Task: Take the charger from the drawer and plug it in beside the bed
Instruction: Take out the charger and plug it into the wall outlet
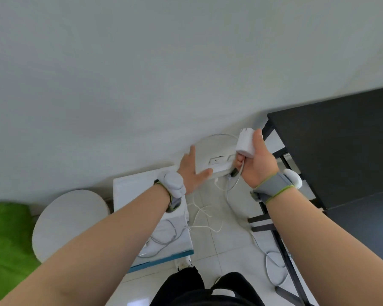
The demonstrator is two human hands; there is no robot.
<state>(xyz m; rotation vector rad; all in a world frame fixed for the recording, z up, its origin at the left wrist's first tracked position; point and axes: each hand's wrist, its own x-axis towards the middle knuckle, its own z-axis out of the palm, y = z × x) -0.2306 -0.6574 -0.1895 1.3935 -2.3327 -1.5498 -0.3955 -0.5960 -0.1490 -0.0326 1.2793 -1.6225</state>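
The white charger (245, 142) is held upright, prongs up, just above the white socket strip (218, 166).

No readable text, labels, brands or numbers anywhere, charger (245, 143) and power strip (217, 163) surfaces plain white

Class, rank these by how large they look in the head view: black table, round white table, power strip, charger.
1. black table
2. round white table
3. power strip and charger: alike, unranked; the left hand overlaps the strip, the right hand grips the charger.
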